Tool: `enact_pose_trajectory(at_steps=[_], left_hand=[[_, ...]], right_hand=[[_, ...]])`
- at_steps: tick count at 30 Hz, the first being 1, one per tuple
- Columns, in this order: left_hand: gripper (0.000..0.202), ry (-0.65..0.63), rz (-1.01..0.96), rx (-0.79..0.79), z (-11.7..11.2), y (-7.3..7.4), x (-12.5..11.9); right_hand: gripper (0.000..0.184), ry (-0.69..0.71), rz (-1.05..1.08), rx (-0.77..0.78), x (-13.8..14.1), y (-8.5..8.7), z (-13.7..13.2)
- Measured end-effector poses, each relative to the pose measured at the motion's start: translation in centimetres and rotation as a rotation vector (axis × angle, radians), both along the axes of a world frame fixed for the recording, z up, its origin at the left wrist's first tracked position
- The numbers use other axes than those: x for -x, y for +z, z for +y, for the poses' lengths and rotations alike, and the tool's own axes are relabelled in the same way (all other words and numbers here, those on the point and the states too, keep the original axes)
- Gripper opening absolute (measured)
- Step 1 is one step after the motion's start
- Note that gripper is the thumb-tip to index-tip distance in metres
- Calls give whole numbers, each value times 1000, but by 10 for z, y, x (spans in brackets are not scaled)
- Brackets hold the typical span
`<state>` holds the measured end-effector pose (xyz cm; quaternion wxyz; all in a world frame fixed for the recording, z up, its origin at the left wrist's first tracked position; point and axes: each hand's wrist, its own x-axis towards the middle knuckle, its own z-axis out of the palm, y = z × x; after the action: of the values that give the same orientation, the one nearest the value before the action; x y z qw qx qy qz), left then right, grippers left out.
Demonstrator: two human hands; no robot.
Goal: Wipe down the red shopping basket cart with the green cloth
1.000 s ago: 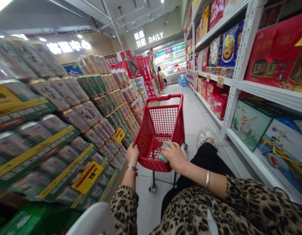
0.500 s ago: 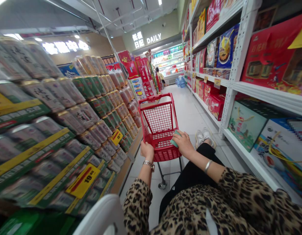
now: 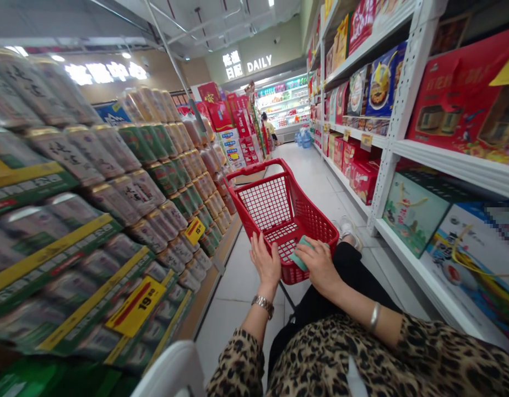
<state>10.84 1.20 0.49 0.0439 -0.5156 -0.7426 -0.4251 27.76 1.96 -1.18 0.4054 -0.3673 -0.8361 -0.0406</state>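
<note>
A small red shopping cart (image 3: 304, 209) stands in the aisle just ahead of me, turned at an angle to the right. My left hand (image 3: 266, 263) rests on the cart's near rim with its fingers closed over the edge. My right hand (image 3: 319, 264) is on the same rim further right and holds a small green packet (image 3: 301, 256) against it. The cart's basket looks bare inside. A watch sits on my left wrist and a bangle on my right. My leopard-print sleeves and black trousers fill the lower frame.
Stacked trays of drink cans (image 3: 114, 182) with yellow price tags (image 3: 134, 307) line the left side. White shelves (image 3: 444, 154) of boxed goods run along the right. The tiled aisle (image 3: 320, 176) runs ahead toward a person (image 3: 270, 128) far off. A white curved object (image 3: 167, 369) is at the bottom.
The cart has swung so its front points right and sits nearer me. My left hand shifted right along the rim. My right hand kept the green packet.
</note>
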Motion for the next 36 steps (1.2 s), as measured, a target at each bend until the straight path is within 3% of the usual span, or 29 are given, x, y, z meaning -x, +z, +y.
enact_pose_trajectory(at_steps=[3,6,9,15,22,31,36], left_hand=[[50,-23,107,33,13,25,21],[42,-135,252,137,26,48,35],[35,-245,313,256,30,59,39],[47,-173,284,298,26,60,33],[50,-56,291,318,26,61,18],[54,99,269,208,22,48,-9],[57,169,267,222,19,45,-17]], right_hand=[[41,7,41,-32,-12,-2,-10],[41,38,81,-65,-20,-6,-16],[38,83,109,-87,-22,-9,-18],[37,116,120,-114,-23,-11,-9],[36,129,120,-128,-37,-15,20],[52,108,-45,97,-62,3,70],[56,43,-56,176,-42,20,47]])
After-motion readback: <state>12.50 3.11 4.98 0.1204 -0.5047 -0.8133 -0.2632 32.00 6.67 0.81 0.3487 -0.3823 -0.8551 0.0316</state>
